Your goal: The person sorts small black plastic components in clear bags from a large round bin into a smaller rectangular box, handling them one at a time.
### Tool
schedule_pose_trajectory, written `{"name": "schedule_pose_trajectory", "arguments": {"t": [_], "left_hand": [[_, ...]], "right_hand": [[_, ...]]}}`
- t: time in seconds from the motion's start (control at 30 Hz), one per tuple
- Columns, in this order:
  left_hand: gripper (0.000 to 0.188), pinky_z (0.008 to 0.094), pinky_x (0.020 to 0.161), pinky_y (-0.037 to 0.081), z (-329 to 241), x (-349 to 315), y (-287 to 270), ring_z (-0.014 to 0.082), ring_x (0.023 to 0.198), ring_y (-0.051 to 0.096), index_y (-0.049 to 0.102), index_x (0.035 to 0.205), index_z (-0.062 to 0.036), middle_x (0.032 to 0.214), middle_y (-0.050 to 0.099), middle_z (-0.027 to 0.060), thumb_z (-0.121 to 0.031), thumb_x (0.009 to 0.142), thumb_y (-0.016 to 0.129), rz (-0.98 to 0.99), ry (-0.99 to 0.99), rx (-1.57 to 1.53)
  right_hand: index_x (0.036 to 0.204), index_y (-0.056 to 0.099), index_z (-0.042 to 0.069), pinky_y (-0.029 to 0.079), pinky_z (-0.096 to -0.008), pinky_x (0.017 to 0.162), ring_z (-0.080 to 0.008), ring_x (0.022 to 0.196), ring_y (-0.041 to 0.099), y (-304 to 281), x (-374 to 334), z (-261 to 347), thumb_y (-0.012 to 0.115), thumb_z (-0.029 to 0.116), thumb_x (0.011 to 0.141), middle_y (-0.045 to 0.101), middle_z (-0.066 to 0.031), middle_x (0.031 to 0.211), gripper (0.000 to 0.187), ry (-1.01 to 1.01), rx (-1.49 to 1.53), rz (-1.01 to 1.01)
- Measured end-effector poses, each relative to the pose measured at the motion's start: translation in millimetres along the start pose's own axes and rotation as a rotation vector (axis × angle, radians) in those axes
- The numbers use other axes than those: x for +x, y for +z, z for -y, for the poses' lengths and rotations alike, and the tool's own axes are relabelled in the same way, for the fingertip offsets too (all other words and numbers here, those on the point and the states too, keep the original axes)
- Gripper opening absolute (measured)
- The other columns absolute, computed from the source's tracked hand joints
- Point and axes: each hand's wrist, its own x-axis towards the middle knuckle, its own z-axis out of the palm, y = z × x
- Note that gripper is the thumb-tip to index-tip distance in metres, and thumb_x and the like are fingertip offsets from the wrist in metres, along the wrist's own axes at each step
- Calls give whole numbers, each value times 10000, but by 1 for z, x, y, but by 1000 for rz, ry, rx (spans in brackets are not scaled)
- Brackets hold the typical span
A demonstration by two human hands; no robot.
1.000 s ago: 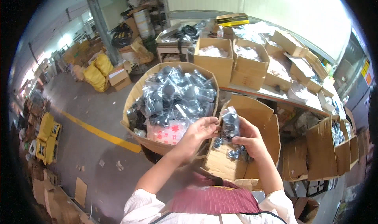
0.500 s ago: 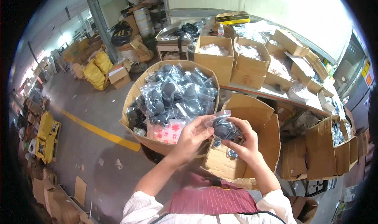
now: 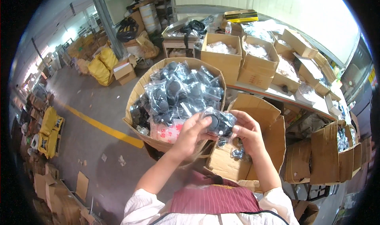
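Both hands hold one clear plastic bag of black parts above an open cardboard box. The left hand and right hand have fingers clamped on its edges. Beside them stands a round carton heaped with what look like similar bags.

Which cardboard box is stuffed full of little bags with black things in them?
The big round-sided box left of the hands, heaped with clear bags of black parts. The open box under the hands is mostly empty, and the table boxes hold pale bags.
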Motion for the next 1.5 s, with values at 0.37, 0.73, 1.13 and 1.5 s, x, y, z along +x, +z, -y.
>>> {"name": "schedule_pose_trajectory", "arguments": {"t": [0.37, 0.73, 1.13, 1.5], "left_hand": [[380, 281, 721, 637, -25, 37, -46, 211, 825, 675, 568, 1201, 130, 1173, 649, 258, -213, 1043, 524, -55, -273, -961], [374, 371, 994, 538, -74, 63, -63, 242, 1186, 643, 522, 1387, 14, 1431, 572, 140, -148, 1074, 397, -113, 264, -387], [603, 764, 1066, 280, -58, 188, -133, 390, 1422, 353, 598, 1372, -304, 1499, 479, 79, -201, 785, 690, -279, 582, 2215], [497, 362, 1190, 263, -87, 164, -253, 246, 1414, 423, 516, 1452, -9, 1488, 510, 119, -249, 1016, 513, -477, 132, 1389]], "right_hand": [[1297, 551, -26, 599, -375, 845, -268, 1003, 696, -57, 9, -23, 556, 16, 923, 642, -163, 1228, 377, 70, 115, -187], [1264, 569, 5, 560, -315, 744, -187, 903, 672, -148, 3, -79, 577, 63, 921, 627, -111, 1217, 347, 170, -7, -425], [1090, 685, 19, 567, -407, 792, -274, 885, 690, -339, -25, -269, 666, 98, 808, 722, -159, 972, 293, 695, -901, -526], [1256, 583, 39, 496, -472, 1019, -390, 1222, 542, -392, -43, -354, 714, 176, 766, 551, -206, 1284, 525, 774, -1435, -212]]}}
